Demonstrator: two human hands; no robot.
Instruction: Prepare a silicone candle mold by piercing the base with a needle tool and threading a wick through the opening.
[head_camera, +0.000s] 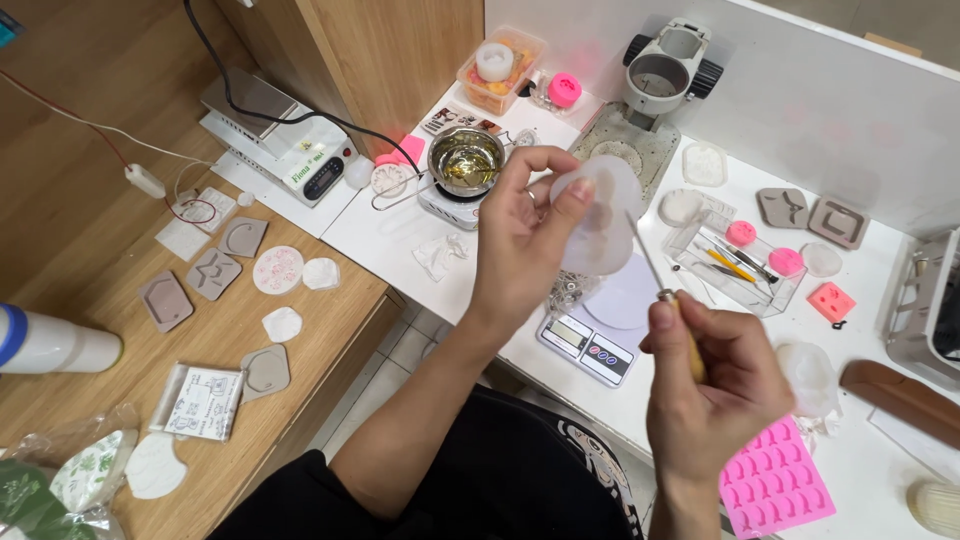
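My left hand (520, 240) holds up a translucent white silicone mould (600, 215), thumb and fingers pinching its left edge. My right hand (705, 385) grips a thin metal needle tool with a wooden handle (660, 285), its tip pointing up toward the mould's lower right edge. Both hands hover above a small digital scale (590, 345) on the white table (400, 235).
A metal pot (466, 160) sits on a small heater behind my left hand. A clear tray (735, 265) holds tools and pink pieces. A pink mould sheet (775, 485) lies at the right. Grey and white moulds (215, 275) lie on the wooden desk, beside a larger scale (290, 150).
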